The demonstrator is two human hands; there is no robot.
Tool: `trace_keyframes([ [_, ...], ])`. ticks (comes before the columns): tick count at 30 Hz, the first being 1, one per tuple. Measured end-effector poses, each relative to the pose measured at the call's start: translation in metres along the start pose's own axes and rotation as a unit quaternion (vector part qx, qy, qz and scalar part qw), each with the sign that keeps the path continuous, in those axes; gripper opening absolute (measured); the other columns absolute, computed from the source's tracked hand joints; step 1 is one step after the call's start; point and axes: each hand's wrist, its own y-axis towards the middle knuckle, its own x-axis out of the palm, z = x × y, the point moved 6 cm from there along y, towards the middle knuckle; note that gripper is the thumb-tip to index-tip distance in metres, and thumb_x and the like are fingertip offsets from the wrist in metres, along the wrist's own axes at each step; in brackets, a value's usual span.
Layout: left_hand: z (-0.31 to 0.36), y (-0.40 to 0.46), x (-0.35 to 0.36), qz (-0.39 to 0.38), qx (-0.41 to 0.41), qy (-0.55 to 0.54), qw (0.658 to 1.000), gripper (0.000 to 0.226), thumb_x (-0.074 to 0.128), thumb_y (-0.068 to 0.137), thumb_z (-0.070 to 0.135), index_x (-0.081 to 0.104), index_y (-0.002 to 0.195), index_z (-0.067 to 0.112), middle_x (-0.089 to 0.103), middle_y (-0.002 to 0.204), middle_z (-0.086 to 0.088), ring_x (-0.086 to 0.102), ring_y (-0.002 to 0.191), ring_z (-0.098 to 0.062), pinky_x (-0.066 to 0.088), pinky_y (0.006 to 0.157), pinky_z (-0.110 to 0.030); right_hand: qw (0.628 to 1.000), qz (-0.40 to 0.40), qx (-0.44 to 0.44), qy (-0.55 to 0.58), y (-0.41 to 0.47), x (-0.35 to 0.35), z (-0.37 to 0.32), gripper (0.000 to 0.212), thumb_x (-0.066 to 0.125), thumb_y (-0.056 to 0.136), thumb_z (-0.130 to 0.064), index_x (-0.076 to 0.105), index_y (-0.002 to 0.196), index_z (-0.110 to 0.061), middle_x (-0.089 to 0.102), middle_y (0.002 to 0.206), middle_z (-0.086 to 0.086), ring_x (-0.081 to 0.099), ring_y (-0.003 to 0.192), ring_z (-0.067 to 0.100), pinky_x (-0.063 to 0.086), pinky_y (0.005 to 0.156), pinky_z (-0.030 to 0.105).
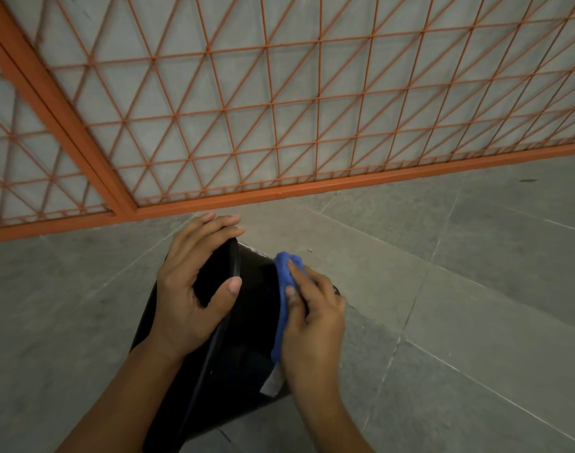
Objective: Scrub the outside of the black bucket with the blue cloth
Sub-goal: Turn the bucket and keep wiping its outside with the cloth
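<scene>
Over on the left, the orange metal grille [214,103] fences off the far side, its thick frame post slanting down to meet the grey tiled floor [475,256]. Nothing doing there; the action is lower, in the middle.

Here is the left hand [194,289], and it has a firm hold: fingers curled over the far side of the rim, thumb pressed onto the near side, clamping the black bucket [247,322] in place. The bucket itself lies tipped on the floor between the two forearms, its rim edge running as a dark line from the left hand down toward the bottom of the view, its side wall turned up and to the right. A pale label patch shows on that wall low down, close to the right wrist.

Moving right, there is the blue cloth [284,289], bunched into a wad and laid against the bucket's outer wall. The right hand [312,312] is on it, fingers folded around the wad and pressing it onto the plastic near the upper part of the wall.

So where does the job stand? By the look of it, the scrub is in full swing, cloth on the outside as asked. The wall is too dark to tell wiped plastic from unwiped, so what has been covered cannot be read. The lower stretch by the label and the sides facing the floor and away from the camera would seem to need a turn of the bucket to reach.
</scene>
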Motion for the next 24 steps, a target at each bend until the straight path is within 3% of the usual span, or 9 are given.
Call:
trace_keyframes([
  [2, 0.001, 0.001, 0.003, -0.002, 0.001, -0.006, 1.0, 0.054, 0.049, 0.086, 0.045, 0.058, 0.116, 0.002, 0.057, 0.127, -0.013, 0.043, 0.131, -0.035, 0.032, 0.109, -0.054, 0.999, 0.016, 0.038, -0.004, 0.003, -0.009, 0.012, 0.035, 0.048, 0.092, -0.009, 0.054, 0.119, -0.029, 0.049, 0.127, -0.002, 0.034, 0.091, -0.008, 0.024, 0.082, -0.006],
  [5, 0.003, 0.001, 0.005, -0.007, 0.012, -0.017, 1.0, 0.06, 0.042, 0.09, 0.054, 0.058, 0.116, 0.003, 0.057, 0.128, -0.012, 0.042, 0.132, -0.035, 0.032, 0.11, -0.05, 0.998, 0.046, -0.043, -0.016, -0.02, -0.009, -0.009, 0.043, 0.051, 0.09, -0.007, 0.051, 0.112, -0.043, 0.053, 0.117, -0.012, 0.035, 0.1, -0.013, 0.024, 0.083, -0.006],
  [8, 0.003, -0.001, 0.005, -0.009, 0.015, -0.008, 1.0, 0.061, 0.042, 0.091, 0.054, 0.058, 0.116, 0.002, 0.057, 0.128, -0.013, 0.043, 0.131, -0.036, 0.032, 0.11, -0.05, 0.994, 0.011, -0.093, -0.054, -0.003, -0.004, -0.014, 0.035, 0.048, 0.088, -0.01, 0.061, 0.114, -0.029, 0.055, 0.113, -0.013, 0.038, 0.1, -0.004, 0.025, 0.084, -0.003],
  [11, 0.003, -0.001, 0.005, -0.003, 0.007, -0.008, 1.0, 0.056, 0.047, 0.087, 0.047, 0.057, 0.116, 0.001, 0.057, 0.127, -0.015, 0.042, 0.131, -0.036, 0.031, 0.11, -0.053, 0.996, -0.034, -0.03, -0.071, 0.022, -0.013, 0.012, 0.03, 0.046, 0.092, -0.006, 0.061, 0.114, -0.019, 0.058, 0.119, -0.003, 0.036, 0.093, 0.009, 0.027, 0.079, 0.0],
  [14, 0.004, -0.001, 0.006, -0.002, 0.004, -0.026, 1.0, 0.055, 0.046, 0.088, 0.05, 0.056, 0.116, 0.003, 0.056, 0.128, -0.014, 0.041, 0.133, -0.034, 0.031, 0.111, -0.051, 0.998, 0.003, 0.022, -0.06, 0.007, -0.021, 0.025, 0.032, 0.047, 0.092, -0.006, 0.058, 0.113, -0.027, 0.054, 0.122, -0.004, 0.033, 0.091, -0.008, 0.026, 0.082, -0.004],
  [17, 0.003, -0.001, 0.004, -0.002, 0.007, -0.023, 1.0, 0.061, 0.041, 0.09, 0.057, 0.056, 0.116, 0.003, 0.056, 0.127, -0.014, 0.042, 0.131, -0.035, 0.031, 0.111, -0.05, 0.997, 0.019, -0.056, -0.05, -0.004, -0.01, 0.011, 0.034, 0.049, 0.09, -0.007, 0.06, 0.111, -0.032, 0.053, 0.113, -0.013, 0.032, 0.101, -0.019, 0.024, 0.087, -0.005],
  [20, 0.0, -0.001, 0.001, 0.005, 0.004, -0.015, 1.0, 0.063, 0.042, 0.09, 0.056, 0.057, 0.115, 0.0, 0.057, 0.126, -0.016, 0.044, 0.129, -0.039, 0.031, 0.11, -0.054, 0.995, -0.034, -0.041, -0.081, 0.018, -0.008, 0.017, 0.031, 0.046, 0.093, -0.009, 0.059, 0.116, -0.025, 0.055, 0.118, -0.011, 0.035, 0.092, -0.002, 0.027, 0.081, 0.0],
  [22, 0.0, -0.001, 0.002, 0.005, 0.004, -0.019, 1.0, 0.064, 0.042, 0.09, 0.057, 0.057, 0.115, 0.0, 0.057, 0.125, -0.016, 0.044, 0.129, -0.039, 0.031, 0.11, -0.055, 0.996, -0.024, 0.002, -0.082, 0.026, -0.017, 0.035, 0.029, 0.044, 0.094, -0.008, 0.059, 0.116, -0.019, 0.057, 0.121, -0.004, 0.035, 0.093, 0.008, 0.028, 0.078, 0.0],
  [24, 0.0, 0.0, 0.004, 0.003, 0.006, -0.035, 0.999, 0.062, 0.042, 0.089, 0.057, 0.056, 0.115, 0.002, 0.057, 0.126, -0.015, 0.043, 0.13, -0.038, 0.03, 0.11, -0.054, 0.997, 0.006, 0.021, -0.072, 0.019, -0.023, 0.04, 0.029, 0.046, 0.093, -0.007, 0.06, 0.114, -0.019, 0.057, 0.121, -0.002, 0.036, 0.093, 0.006, 0.027, 0.08, -0.004],
])
